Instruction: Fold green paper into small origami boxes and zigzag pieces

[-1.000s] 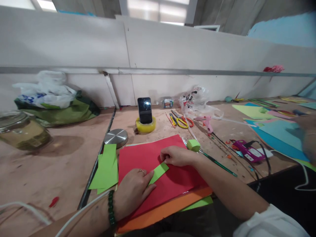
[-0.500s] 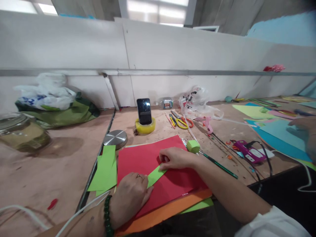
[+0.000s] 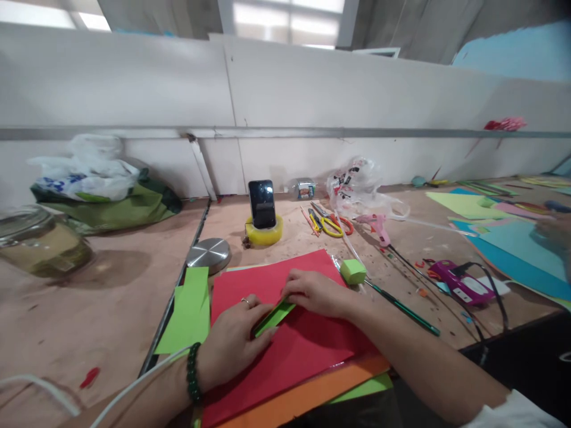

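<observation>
A narrow green paper strip point(image 3: 275, 317) lies over a red paper sheet point(image 3: 312, 348), its long far edge bent upward. My left hand point(image 3: 238, 333), with a ring and a dark green bead bracelet, pinches the strip's near left end. At the other end, my right hand point(image 3: 314, 291) grips it with bent fingers that partly hide it. Just beyond my right wrist sits a small green paper cube point(image 3: 352, 271). Several green paper pieces point(image 3: 190, 312) lie left of the red sheet. Orange paper point(image 3: 307, 395) shows beneath the red sheet's near edge.
A phone point(image 3: 262, 204) stands in a yellow tape roll point(image 3: 265, 232) beside a round metal lid point(image 3: 208, 254). Scissors point(image 3: 331, 224), a pink glue gun point(image 3: 379, 227), a green pen-like tool point(image 3: 401, 306) and a purple power strip point(image 3: 464, 283) lie rightward. Another person's hand point(image 3: 557, 232) is at the far right.
The green strip lay flat before; now its far edge is raised. My left fingers have shifted up along the strip into a pinch. The view has shifted slightly.
</observation>
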Tool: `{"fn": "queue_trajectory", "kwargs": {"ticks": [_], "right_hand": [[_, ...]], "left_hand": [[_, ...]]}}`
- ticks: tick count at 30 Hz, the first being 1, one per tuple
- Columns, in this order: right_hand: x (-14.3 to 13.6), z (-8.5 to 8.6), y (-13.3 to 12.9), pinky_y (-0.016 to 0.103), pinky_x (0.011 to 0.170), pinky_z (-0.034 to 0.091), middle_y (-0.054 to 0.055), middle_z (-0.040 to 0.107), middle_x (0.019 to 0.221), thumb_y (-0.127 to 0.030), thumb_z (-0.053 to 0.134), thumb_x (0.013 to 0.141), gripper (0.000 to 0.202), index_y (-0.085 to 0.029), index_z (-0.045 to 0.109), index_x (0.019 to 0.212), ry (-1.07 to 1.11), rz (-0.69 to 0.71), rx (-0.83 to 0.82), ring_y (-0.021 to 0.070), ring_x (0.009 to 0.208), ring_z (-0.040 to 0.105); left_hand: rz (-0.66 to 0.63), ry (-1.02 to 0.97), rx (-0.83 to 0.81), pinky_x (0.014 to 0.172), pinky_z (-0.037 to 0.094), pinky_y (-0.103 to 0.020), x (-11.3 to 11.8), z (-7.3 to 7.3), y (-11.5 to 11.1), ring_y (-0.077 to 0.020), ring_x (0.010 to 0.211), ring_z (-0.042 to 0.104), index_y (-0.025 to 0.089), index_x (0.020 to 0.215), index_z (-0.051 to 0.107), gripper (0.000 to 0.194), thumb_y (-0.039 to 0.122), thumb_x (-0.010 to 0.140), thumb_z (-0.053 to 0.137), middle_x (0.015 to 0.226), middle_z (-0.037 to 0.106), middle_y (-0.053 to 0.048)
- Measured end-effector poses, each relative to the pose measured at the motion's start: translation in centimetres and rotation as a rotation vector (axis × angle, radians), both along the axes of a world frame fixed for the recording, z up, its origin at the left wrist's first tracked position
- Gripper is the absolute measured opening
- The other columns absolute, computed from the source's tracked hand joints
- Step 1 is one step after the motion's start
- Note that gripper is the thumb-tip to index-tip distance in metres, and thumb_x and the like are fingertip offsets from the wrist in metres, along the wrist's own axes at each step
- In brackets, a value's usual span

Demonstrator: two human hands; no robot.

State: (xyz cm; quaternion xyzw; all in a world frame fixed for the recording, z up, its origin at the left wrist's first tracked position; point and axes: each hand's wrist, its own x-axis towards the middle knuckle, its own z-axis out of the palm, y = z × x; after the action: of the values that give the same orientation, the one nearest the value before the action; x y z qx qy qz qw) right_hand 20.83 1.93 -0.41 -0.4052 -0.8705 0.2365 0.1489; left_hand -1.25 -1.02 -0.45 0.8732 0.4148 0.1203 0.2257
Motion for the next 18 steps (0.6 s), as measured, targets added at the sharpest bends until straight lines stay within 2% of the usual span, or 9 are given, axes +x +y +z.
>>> {"fn": "queue_trajectory", "kwargs": {"ticks": [4,6,10,12,14,16,18], "right_hand": [[-0.9,-0.9,-0.6,0.027,0.076,0.049,0.006,0.059,0.095,-0.02,0.05,0.091,0.018,-0.02,0.068,0.093,0.232,0.023,0.194,0.0159,0.085,0.059],[-1.4,-1.2,-1.0,0.028,0.076,0.05,0.006,0.058,0.098,-0.02,0.05,0.09,0.017,-0.022,0.065,0.097,0.378,-0.027,0.236,0.0159,0.086,0.059],[-2.3,-1.9,-1.2,0.028,0.071,0.053,0.005,0.056,0.101,-0.016,0.056,0.08,0.031,-0.025,0.055,0.11,0.584,-0.227,0.091,0.014,0.078,0.058],[-2.5,-2.3,-1.0,0.027,0.069,0.054,0.004,0.056,0.098,-0.014,0.057,0.077,0.035,-0.024,0.053,0.11,0.631,-0.278,0.001,0.0136,0.076,0.057],[-2.5,-2.5,-0.9,0.027,0.069,0.054,0.004,0.056,0.099,-0.015,0.057,0.077,0.033,-0.024,0.052,0.109,0.665,-0.299,-0.032,0.0135,0.077,0.058],[-2.4,-2.3,-0.9,0.027,0.071,0.055,0.005,0.056,0.102,-0.016,0.054,0.08,0.026,-0.023,0.051,0.106,0.694,-0.29,-0.004,0.0138,0.081,0.059],[-2.2,-1.9,-1.1,0.03,0.078,0.054,0.007,0.055,0.106,-0.018,0.052,0.084,0.014,-0.023,0.052,0.097,0.674,-0.235,0.106,0.0163,0.093,0.06]], "left_hand": [[0.04,-0.258,-0.146,0.088,0.048,-0.038,-0.1,-0.1,0.5,-0.0233,0.095,0.063,0.019,0.116,0.062,0.036,0.036,0.088,0.047,0.105,0.07,-0.01],[0.051,-0.373,-0.223,0.094,0.047,-0.039,-0.2,-0.4,0.7,-0.0241,0.104,0.062,0.018,0.119,0.061,0.038,0.035,0.088,0.047,0.114,0.069,-0.01],[0.137,-0.564,-0.341,0.095,0.046,-0.04,-0.3,-1.0,1.0,-0.0256,0.108,0.06,0.017,0.123,0.058,0.044,0.034,0.082,0.052,0.119,0.067,-0.01],[0.143,-0.602,-0.411,0.089,0.048,-0.039,-0.3,-0.9,1.1,-0.0249,0.099,0.062,0.017,0.118,0.061,0.042,0.036,0.081,0.054,0.11,0.07,-0.008],[0.12,-0.626,-0.529,0.077,0.05,-0.034,-0.2,-0.8,1.3,-0.0213,0.081,0.062,0.015,0.106,0.066,0.04,0.044,0.081,0.057,0.092,0.071,-0.006],[0.112,-0.675,-0.669,0.064,0.047,-0.027,-0.1,-0.7,1.4,-0.0159,0.065,0.057,0.014,0.095,0.068,0.044,0.053,0.077,0.061,0.076,0.068,-0.002],[0.117,-0.741,-0.767,0.059,0.043,-0.024,0.0,-0.6,1.4,-0.0125,0.059,0.052,0.013,0.089,0.067,0.047,0.057,0.071,0.068,0.069,0.064,0.0]]}}
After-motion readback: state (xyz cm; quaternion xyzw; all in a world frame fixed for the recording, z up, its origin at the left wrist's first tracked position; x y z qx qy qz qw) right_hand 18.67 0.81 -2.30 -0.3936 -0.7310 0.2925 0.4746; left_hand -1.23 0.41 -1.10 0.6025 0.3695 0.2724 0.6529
